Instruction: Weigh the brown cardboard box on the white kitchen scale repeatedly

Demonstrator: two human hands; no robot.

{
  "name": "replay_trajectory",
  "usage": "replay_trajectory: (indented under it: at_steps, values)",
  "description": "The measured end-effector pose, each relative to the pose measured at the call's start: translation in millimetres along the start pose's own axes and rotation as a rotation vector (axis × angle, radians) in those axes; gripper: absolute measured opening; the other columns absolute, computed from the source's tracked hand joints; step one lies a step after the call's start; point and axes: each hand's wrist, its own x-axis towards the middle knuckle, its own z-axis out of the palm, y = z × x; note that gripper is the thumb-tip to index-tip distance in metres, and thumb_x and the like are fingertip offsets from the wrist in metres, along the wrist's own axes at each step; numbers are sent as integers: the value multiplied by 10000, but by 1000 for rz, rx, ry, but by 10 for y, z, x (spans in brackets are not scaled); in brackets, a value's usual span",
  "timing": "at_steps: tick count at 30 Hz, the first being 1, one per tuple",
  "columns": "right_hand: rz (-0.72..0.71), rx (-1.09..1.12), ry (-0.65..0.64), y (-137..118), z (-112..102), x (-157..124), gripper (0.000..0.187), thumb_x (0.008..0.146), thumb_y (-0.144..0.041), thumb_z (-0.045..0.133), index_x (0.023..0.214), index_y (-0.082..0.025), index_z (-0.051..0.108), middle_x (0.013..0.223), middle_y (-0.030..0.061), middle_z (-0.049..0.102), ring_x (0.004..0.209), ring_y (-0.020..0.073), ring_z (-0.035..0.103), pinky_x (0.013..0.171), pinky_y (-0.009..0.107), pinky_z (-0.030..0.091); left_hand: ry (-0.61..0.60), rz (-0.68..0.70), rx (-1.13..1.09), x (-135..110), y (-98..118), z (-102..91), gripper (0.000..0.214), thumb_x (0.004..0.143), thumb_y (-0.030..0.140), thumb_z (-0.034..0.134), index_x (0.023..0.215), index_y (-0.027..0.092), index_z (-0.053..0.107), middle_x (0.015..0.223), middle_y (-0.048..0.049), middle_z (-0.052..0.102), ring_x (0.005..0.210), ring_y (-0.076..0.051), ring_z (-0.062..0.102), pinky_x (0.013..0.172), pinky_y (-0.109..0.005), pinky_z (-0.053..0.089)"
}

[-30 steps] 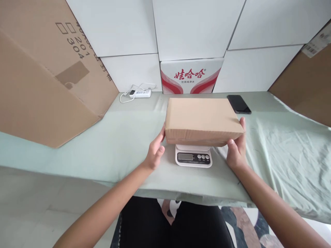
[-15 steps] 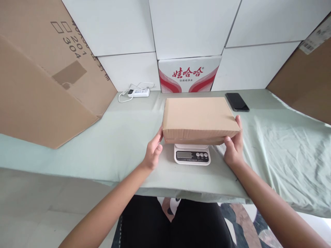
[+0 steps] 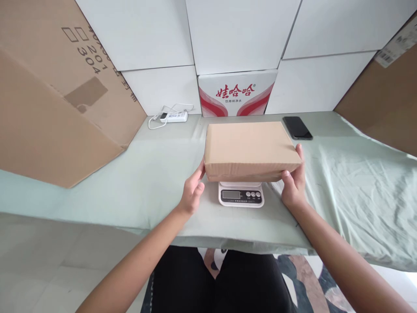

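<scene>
A closed brown cardboard box (image 3: 250, 143) lies flat over a white digital kitchen scale (image 3: 241, 202), hiding its weighing plate. The scale's small grey display and three round buttons face me; I cannot read a figure on the display. My left hand (image 3: 193, 191) presses its fingers along the box's left end, with the thumb held off the cardboard. At the right end, my right hand (image 3: 293, 184) grips the near corner, thumb on the front face and fingers round the side. Whether the box's full weight rests on the scale, I cannot tell.
Behind the box, a black phone (image 3: 297, 128) lies on the pale green cloth (image 3: 156, 174). A white power strip with cable (image 3: 174, 116) is at the back left. Large cartons (image 3: 58, 130) flank both sides. White boxes and a red-and-white printed carton (image 3: 237, 93) form the back wall.
</scene>
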Motion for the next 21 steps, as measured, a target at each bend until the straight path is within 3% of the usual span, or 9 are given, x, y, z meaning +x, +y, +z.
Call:
replay_trajectory:
  at_steps: [3,7,12,16,21]
  values:
    - [-18,21,25,39,-10,15,951,931,-817,743,1743,-385,501,1731,127,626,1637,443,591,1361,701,499,42,11,-7,-1,-39,-16,810,1117,740,556,1790,292,519,1923,-92,439,1810,-398,376,1483,-551,393]
    - [-46,103,156,35,-28,90,829,997,-774,618,1748,-443,500,1616,99,697,1476,393,700,1300,715,522,157,6,-43,12,-104,-55,778,1108,757,558,1779,364,531,1928,-61,434,1826,-376,341,1505,-552,334]
    - [64,188,277,-49,2,155,700,997,-721,580,1656,-488,591,1486,72,752,1331,363,734,1140,643,608,263,-61,-91,49,-148,-90,755,1096,798,534,1742,409,575,1929,-53,434,1826,-370,343,1489,-565,349]
    - [81,201,287,-66,51,138,708,975,-717,595,1618,-425,640,1389,75,758,1288,342,721,1140,602,589,287,-86,-102,67,-142,-86,773,1079,826,534,1730,414,590,1928,-54,435,1823,-368,351,1477,-547,372]
    - [47,221,257,-49,63,120,626,987,-692,613,1570,-475,688,1312,53,760,1216,325,717,1164,592,564,281,-92,-92,69,-130,-89,791,1070,837,537,1733,410,585,1931,-59,431,1824,-372,346,1475,-557,371]
